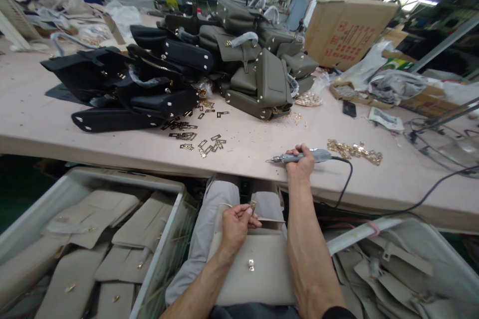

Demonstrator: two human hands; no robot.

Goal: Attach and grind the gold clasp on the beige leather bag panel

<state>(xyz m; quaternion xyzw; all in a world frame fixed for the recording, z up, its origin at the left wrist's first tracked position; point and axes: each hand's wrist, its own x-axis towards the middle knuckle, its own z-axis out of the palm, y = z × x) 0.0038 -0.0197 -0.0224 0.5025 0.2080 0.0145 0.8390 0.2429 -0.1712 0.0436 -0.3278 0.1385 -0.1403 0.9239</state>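
In my lap lies a light beige handbag (258, 279) with a small metal turn-lock (251, 264) on its front. Above the bag's opening my left hand (236, 224) pinches a small gold metal plate (253, 206) between thumb and fingers. Over at the table edge my right hand (301, 160) is wrapped round a grey electric screwdriver (318, 155), its bit pointing left just above or at the tabletop. A dark cord runs from its rear end. Loose gold metal plates (212, 145) lie scattered on the table ahead of my left hand.
Black bags (123, 117) and olive bags (275, 79) are piled on the table (247, 159). Gold fittings (355, 152) lie right of the screwdriver, a phone (349, 108) behind them. Crates of beige bag parts flank me: a left crate (159, 254) and a right crate (359, 235).
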